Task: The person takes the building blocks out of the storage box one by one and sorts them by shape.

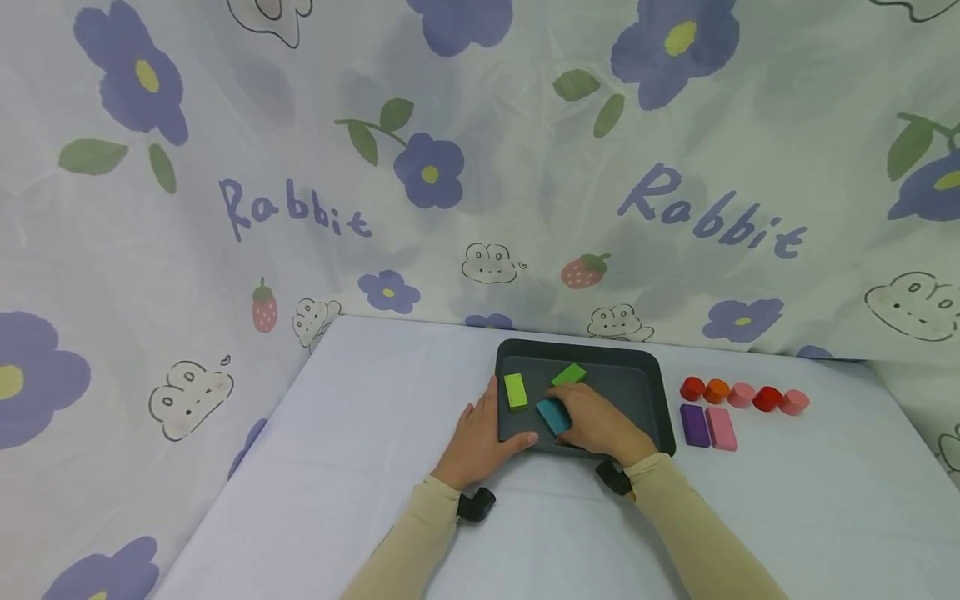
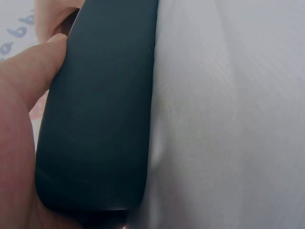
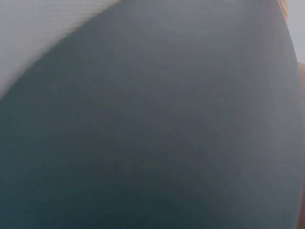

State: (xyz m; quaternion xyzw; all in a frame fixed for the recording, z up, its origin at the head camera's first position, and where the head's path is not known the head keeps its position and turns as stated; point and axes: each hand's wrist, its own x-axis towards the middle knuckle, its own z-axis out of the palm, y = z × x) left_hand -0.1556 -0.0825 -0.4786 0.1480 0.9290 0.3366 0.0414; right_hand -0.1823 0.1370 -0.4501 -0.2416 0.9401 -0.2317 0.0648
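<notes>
A dark grey baking tray (image 1: 637, 392) stands on the table. My left hand (image 1: 480, 442) rests against its front left corner, fingers straight along the left side. The thumb (image 2: 40, 67) touches the tray's front rim in the left wrist view. Over the tray's front middle, my right hand (image 1: 596, 421) pinches a blue block (image 1: 553, 416), which is tilted between thumb and fingers. A yellow-green block (image 1: 516, 392) lies at the tray's left, and a green block (image 1: 569, 375) lies behind the right hand. In the right wrist view the tray wall (image 3: 157, 119) fills nearly everything.
Right of the tray, a row of several red, orange and pink cylinders (image 1: 742, 395) stands on the white table (image 1: 360, 433). In front of them lie a purple block (image 1: 695, 426) and a pink block (image 1: 722, 428). A patterned curtain (image 1: 480, 167) hangs behind the table.
</notes>
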